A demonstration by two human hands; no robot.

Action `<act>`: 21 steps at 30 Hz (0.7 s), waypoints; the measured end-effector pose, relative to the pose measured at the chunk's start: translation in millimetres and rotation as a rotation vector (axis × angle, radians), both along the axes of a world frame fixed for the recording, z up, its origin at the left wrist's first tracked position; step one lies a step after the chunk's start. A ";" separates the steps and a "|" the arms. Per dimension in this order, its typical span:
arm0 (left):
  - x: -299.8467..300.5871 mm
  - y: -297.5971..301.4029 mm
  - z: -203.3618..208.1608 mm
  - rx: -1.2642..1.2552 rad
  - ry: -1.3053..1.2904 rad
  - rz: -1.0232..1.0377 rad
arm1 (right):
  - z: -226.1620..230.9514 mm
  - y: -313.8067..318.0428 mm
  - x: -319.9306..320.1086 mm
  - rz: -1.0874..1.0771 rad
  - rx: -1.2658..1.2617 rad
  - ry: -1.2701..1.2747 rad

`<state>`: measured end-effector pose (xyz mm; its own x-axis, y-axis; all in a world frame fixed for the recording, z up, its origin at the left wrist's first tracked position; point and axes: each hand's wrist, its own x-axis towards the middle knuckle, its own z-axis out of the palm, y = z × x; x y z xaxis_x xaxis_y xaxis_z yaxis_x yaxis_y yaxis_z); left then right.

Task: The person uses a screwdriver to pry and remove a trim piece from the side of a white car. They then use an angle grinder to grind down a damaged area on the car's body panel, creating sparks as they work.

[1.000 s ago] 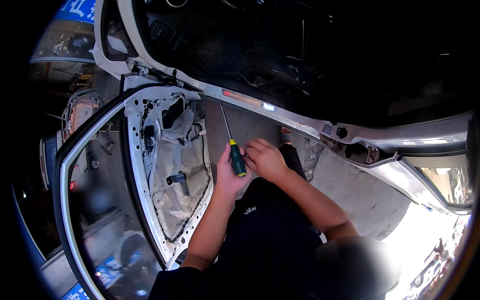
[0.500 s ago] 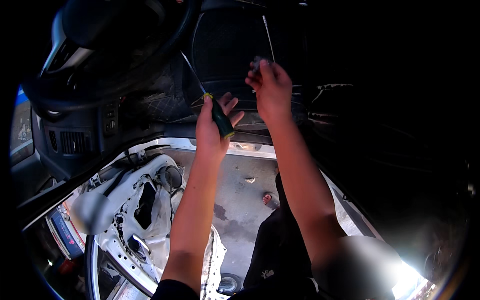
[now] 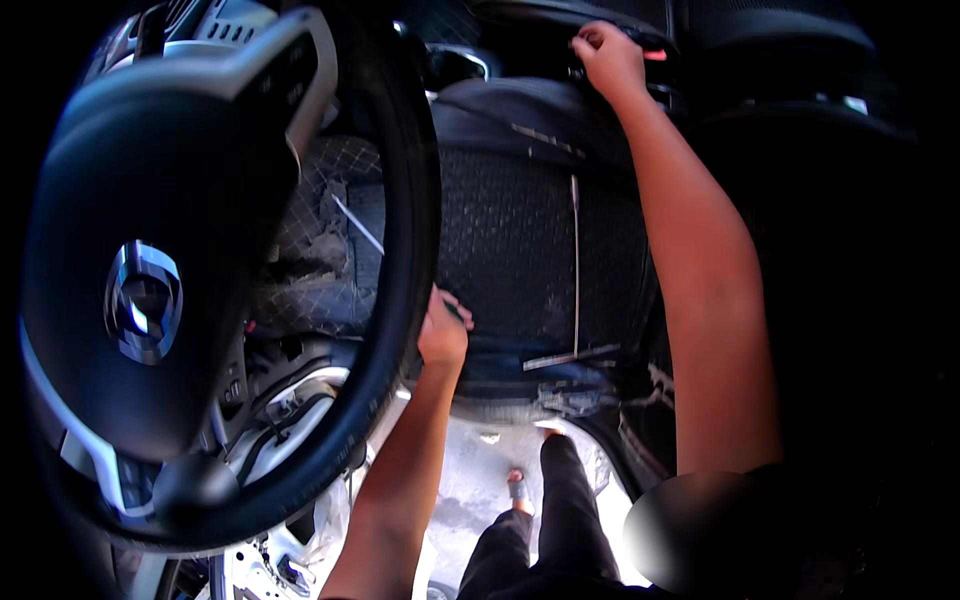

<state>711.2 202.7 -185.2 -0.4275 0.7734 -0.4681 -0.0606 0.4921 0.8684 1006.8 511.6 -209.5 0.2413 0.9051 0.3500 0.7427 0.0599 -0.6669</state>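
My left hand (image 3: 443, 332) is closed around a screwdriver, partly hidden behind the steering wheel rim. The screwdriver's shaft (image 3: 358, 224) shows past the wheel, pointing up and left; most of its dark green handle is covered. Farther off and to the right, my right hand (image 3: 612, 62) reaches over to the dark area beyond the seat. Its fingers are curled, and what they hold, if anything, is hidden. On the black seat (image 3: 500, 240) between my arms lies a long T-handle wrench (image 3: 575, 270), crossbar toward me. A thin metal strip (image 3: 548, 140) shows farther back on the seat.
A large black steering wheel (image 3: 408, 200) with silver trim takes up the left side. Below it is a white car door (image 3: 262, 565) with its inner panel off. Grey ground (image 3: 465, 470) and my legs show through the doorway. The right side is very dark.
My view has moved farther into the car, bringing the steering wheel close. My right hand, which held a small dark piece, has reached farther away. My left hand still holds the screwdriver.
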 end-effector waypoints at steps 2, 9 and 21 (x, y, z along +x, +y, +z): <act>-8.0 -4.5 -12.3 0.016 0.055 0.000 | -6.4 26.4 -4.5 0.160 -0.261 -0.255; -11.3 -15.2 -36.0 0.024 0.119 -0.020 | -19.9 77.1 -25.1 0.192 -0.633 -0.348; -10.9 -22.7 -66.1 0.112 0.115 -0.048 | -6.0 41.2 -28.6 -0.170 -0.205 0.142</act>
<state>700.4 180.0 -251.3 -0.4344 0.8390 -0.3277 0.0636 0.3914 0.9180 978.2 552.9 -215.5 0.4289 0.8959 0.1158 0.6291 -0.2042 -0.7500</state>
